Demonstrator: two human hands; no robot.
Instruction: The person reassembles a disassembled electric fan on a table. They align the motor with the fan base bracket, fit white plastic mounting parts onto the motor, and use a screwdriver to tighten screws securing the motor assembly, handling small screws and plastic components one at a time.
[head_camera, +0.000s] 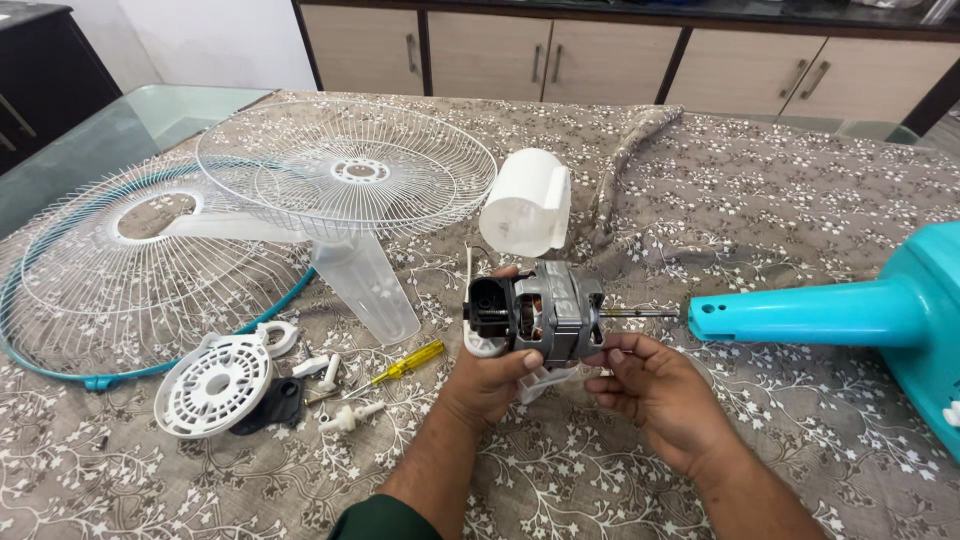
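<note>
My left hand (487, 380) grips a grey metal fan motor (545, 310) from below, holding it just above the table. Its black end faces left and its thin shaft (640, 314) points right. My right hand (655, 390) touches the motor's lower right side, fingers pinched at a white plastic part under it. A white motor cover (527, 203) lies just behind the motor. The turquoise fan stand (850, 315) lies to the right, its neck end close to the shaft tip.
Two white wire fan grilles (345, 170), a turquoise rim ring (60, 365) and clear blades (368, 285) lie at the left. A round white cap (212, 385), white knobs (330, 375) and a yellow screwdriver (405, 365) sit near my left forearm. A patterned cloth (780, 200) covers the table.
</note>
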